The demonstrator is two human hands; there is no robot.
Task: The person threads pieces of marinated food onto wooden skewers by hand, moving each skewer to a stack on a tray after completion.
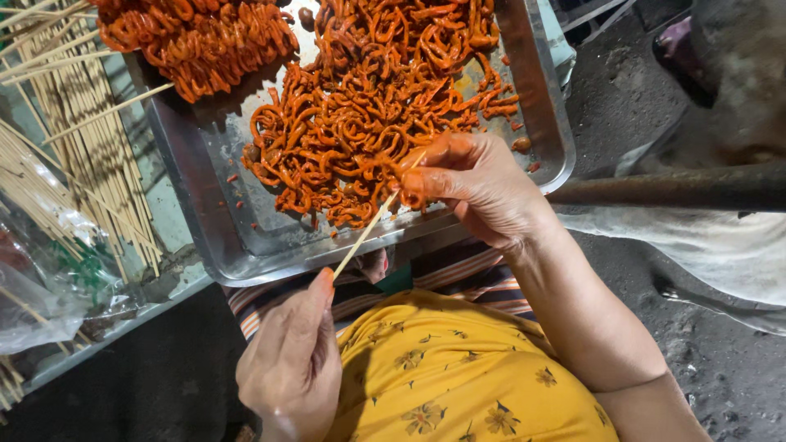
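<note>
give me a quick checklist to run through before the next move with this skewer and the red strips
1. Left hand pinches the lower end of the bamboo skewer: ok.
2. Right hand pinches the skewer's upper end at the edge of the pile: ok.
3. Skewer tip visible: cannot tell, the right fingers cover it.
4. A strip already threaded on the skewer: cannot tell.
5. Red-coated strips piled within reach on the metal tray: ok.
6. Spare skewers lying beside the tray: ok.
</note>
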